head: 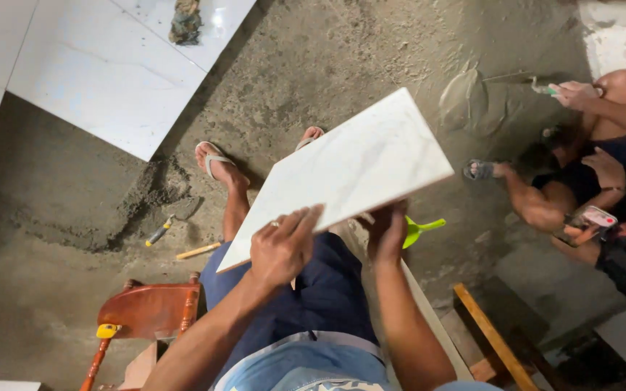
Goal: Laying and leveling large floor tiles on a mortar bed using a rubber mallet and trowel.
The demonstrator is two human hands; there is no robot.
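A white marbled tile (349,170) is held tilted above my knees. My left hand (282,245) lies on its top near the lower edge, fingers spread, a ring on one finger. My right hand (387,230) grips the tile's near edge from underneath. I sit with my legs in dark shorts, and my sandalled feet (215,161) rest on the grey cement floor. A green tool (420,229) pokes out just under the tile by my right hand.
Laid white tiles (103,69) cover the upper left. A trowel (172,219) and a yellow stick (197,251) lie on wet mortar. A wooden chair (146,311) stands at lower left. At right another person crouches, one hand (575,93) holding a tool over a mortar patch.
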